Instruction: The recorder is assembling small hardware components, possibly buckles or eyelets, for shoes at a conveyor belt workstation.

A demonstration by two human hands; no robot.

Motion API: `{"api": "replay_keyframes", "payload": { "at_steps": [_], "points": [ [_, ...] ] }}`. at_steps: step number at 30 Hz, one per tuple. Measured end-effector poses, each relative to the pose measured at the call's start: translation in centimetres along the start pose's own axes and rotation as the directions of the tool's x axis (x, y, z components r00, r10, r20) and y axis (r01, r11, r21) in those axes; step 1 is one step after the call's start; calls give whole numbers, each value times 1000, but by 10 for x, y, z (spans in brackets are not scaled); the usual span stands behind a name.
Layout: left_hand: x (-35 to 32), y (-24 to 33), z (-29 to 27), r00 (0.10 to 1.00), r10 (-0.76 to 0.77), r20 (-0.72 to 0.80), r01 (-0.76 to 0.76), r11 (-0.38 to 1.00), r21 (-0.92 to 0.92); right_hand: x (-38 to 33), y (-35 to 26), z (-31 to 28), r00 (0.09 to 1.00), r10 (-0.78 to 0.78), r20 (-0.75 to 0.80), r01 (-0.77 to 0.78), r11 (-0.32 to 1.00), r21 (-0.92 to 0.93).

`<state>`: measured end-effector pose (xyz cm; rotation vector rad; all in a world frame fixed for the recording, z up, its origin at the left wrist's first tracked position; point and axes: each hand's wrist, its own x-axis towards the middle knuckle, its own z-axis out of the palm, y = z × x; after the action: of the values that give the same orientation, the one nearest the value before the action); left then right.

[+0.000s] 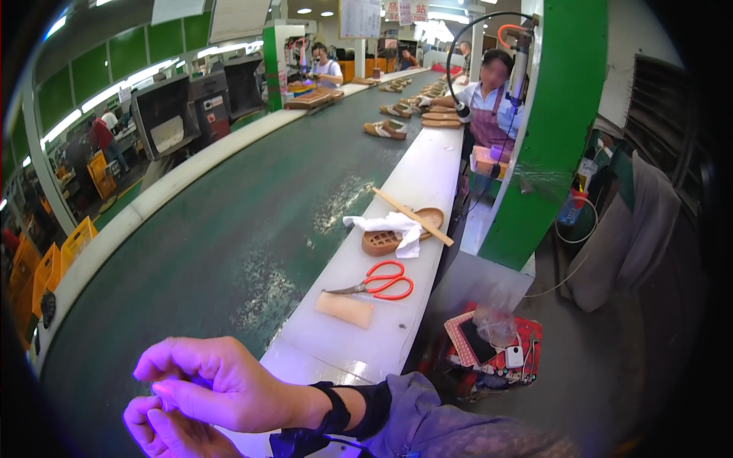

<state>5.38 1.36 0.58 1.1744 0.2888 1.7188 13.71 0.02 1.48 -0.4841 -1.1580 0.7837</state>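
My right hand (221, 385), with a black strap at the wrist, reaches in from the right above the belt's near end. Its fingers are curled toward the thumb. Just below it is my left hand (179, 435), also with bent fingers, its fingertips close to the right thumb. Purple light falls on both hands, and whatever they may pinch is too small or hidden to tell. Beyond them on the white ledge lie red-handled scissors (388, 283) on a pale block (344, 310). Farther along, a brown shoe sole (381, 243) lies under a white cloth (391, 224) and a wooden stick (412, 216).
A green conveyor belt (229, 221) runs away from me, carrying several brown-and-white shoes (385, 130). Beside the ledge, a green post (534, 153) stands near a co-worker in an apron (489, 114). A red container of small items (500, 355) is at the lower right.
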Motion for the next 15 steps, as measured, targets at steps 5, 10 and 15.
{"api": "replay_keyframes", "payload": {
  "at_steps": [5,10,15],
  "points": [
    [-1,0,-2,1000,-2,2,2,1000,22,0,0,-2,999,-47,25,49,994,-94],
    [-2,-2,2,1000,5,-2,-4,998,56,2,1,-4,999,20,36,-24,992,121],
    [-3,-1,6,997,40,-59,-36,996,78,3,0,-3,999,24,42,-30,988,150]
  ]
}}
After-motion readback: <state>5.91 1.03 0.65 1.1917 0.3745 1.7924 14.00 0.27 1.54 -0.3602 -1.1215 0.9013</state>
